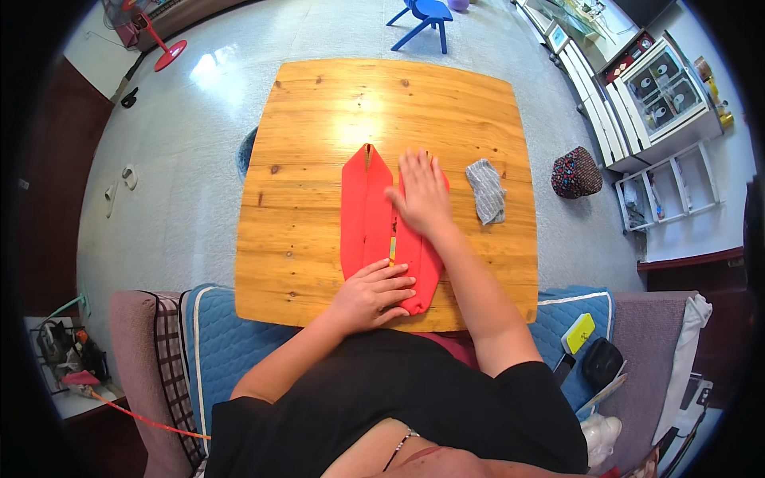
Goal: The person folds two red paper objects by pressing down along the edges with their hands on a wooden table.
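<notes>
A red folded piece, which looks like a fabric bag (366, 215), lies lengthwise on the wooden table (299, 179). Its two long panels sit side by side, each tapering at the far end, and a narrow printed strip shows between them. My right hand (423, 197) rests flat over the far part of the right panel and covers much of it. Across the near end lies my left hand (378, 293), palm down with fingers spread, hiding the bottom of the left panel. Neither hand grips anything. A grey striped cloth (486, 191) lies crumpled to the right of the red piece.
I sit at the table's near edge on a sofa with a blue quilted cover (239, 334). A yellow-topped box (578, 334) and a black case (602, 361) lie on its right side. Beyond the table stands a blue chair (430, 12). A patterned bin (577, 172) is on the floor at right.
</notes>
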Available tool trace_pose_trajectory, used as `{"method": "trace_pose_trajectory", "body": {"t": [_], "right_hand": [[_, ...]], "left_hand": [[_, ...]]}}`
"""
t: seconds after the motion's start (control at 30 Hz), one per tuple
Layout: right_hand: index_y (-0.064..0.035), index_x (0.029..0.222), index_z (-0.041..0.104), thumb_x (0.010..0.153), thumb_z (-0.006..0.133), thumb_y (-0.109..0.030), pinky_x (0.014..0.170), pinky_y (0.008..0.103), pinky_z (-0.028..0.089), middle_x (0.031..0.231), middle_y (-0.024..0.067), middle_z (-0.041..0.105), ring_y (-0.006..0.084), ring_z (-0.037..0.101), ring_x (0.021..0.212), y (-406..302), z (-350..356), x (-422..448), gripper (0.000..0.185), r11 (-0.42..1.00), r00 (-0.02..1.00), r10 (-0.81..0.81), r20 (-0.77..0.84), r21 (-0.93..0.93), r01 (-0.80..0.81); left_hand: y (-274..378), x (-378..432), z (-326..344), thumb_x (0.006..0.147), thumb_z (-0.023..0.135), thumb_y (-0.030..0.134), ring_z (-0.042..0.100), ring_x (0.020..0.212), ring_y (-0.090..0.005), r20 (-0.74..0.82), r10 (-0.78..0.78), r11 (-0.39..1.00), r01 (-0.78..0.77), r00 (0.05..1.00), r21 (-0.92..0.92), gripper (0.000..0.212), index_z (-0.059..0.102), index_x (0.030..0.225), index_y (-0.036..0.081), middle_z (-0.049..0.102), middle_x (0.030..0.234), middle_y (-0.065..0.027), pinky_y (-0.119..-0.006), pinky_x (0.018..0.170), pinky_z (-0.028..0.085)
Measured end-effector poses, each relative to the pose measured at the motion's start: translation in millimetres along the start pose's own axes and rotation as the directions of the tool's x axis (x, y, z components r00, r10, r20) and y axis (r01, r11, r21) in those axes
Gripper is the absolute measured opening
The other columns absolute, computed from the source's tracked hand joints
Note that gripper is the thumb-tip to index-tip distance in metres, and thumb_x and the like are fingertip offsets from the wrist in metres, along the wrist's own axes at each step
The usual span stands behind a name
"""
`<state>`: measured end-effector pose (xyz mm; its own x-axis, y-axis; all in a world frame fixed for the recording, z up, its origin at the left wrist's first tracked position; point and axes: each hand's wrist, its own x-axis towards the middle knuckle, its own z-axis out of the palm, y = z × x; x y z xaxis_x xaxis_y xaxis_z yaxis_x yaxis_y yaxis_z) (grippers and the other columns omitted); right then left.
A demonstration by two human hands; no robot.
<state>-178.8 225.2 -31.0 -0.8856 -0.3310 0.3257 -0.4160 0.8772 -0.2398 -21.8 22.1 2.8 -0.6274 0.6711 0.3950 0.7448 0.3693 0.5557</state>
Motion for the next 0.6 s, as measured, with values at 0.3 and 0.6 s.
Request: {"method": "trace_pose_trajectory", "body": {"t": [0.3,0.6], "right_hand": [[0.0009,0.163,0.041,0.111,0.043,-0.059,0.135,0.0528,0.013,0.173,0.0204,0.036,0.036,0.023,0.165,-4.4,1.1,23.4,0.079,0.983,0.989,0.128,0.074,-0.139,-0.117],[-0.0007,0.163,0.043,0.11,0.051,-0.054,0.134,0.0542,0.016,0.173,0.0203,0.036,0.0382,0.026,0.164,-57.5,-40.0,-109.6,0.075,0.962,0.985,-0.081,0.15,0.271,0.038]], "left_hand": [[-3.3,-1.4,1.0,0.09,0.084,0.036,0.064,0.139,-0.0258,-0.008,0.001,1.0,-0.001,1.0,0.006,0.034,0.082,0.117,0.015,0.077,0.132,-0.0035,-0.048,0.121,0.046],[-5.7,-6.3,8.3,0.088,0.085,0.041,0.068,0.127,-0.0271,0.015,-0.019,0.999,0.018,1.0,0.044,0.036,0.082,0.111,0.013,0.078,0.121,-0.0047,-0.048,0.122,0.045]]}}
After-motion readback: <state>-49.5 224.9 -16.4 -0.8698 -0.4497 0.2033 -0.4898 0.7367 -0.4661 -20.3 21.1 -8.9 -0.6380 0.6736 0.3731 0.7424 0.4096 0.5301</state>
